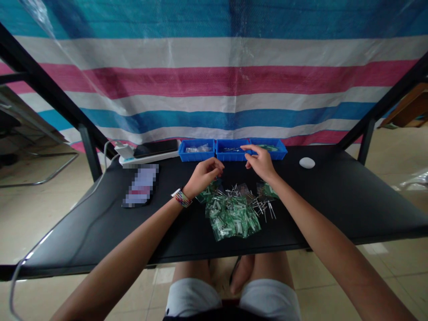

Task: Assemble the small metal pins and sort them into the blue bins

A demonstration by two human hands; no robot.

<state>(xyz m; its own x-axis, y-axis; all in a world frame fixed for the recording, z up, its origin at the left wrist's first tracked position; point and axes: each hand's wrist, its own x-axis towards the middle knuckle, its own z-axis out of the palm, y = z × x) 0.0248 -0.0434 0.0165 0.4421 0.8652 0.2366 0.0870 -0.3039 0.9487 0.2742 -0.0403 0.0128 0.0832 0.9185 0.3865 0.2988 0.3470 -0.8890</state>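
Note:
My left hand (206, 173) is closed with its fingers curled, just in front of the blue bins; whatever it may hold is hidden. My right hand (261, 163) reaches over the front of the middle blue bin (232, 157), index finger stretched out and thumb apart, with nothing visible between them. Thin metal pieces lie in that bin. Small clear bags fill part of the left blue bin (196, 157), and green items lie in the right blue bin (279, 154). Below my hands is a heap of small clear packets with green contents (232, 218), beside loose metal pins (264, 207).
On the left of the black table (334, 200) are a phone with a blurred screen (142, 185) and a white power strip (154, 158) with a dark phone (157, 148) on it. A white oval object (306, 162) sits at right. A striped sheet (234, 80) hangs behind.

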